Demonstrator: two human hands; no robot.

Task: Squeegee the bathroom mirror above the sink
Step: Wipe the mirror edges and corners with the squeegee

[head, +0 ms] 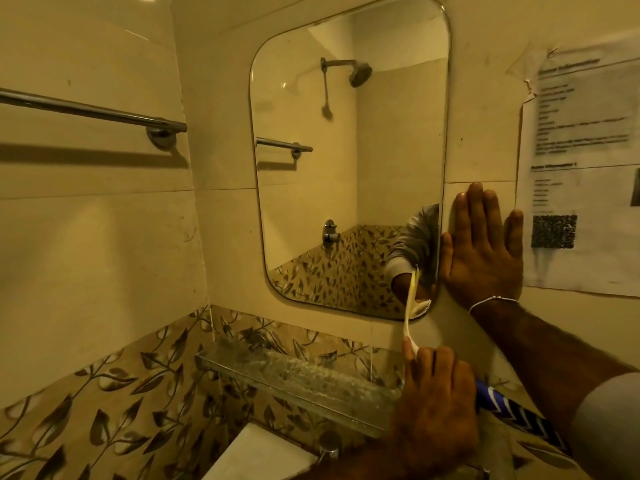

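Closest to us is our left hand (436,400), low in the view at about 5 o'clock. Its fingers are curled tight round the squeegee with the blue and white striped handle (512,408). That handle sticks out of the fist toward 4 o'clock. The thin pale yellow blade (411,296) goes the other way, up toward 12 o'clock. So the long line of the tool runs nearly straight up and down, and the blade's top part lies over the bottom right corner of the tall mirror with rounded corners (346,150).

Our right hand (485,247) is flat on the cream tiled wall (481,116), just beside the mirror's right edge, fingers straight and spread. It holds nothing. It is higher than the left hand, up at about 1 o'clock from it.

We think the blade must go up and to the left next, since nearly all the glass lies toward 11 o'clock from it.

We cannot tell if the glass is wet or streaky. We cannot tell if the blade really touches the glass. The white sink (256,455) below is cut off at the bottom edge, and the print on the paper notice (585,174) is too blurry to read
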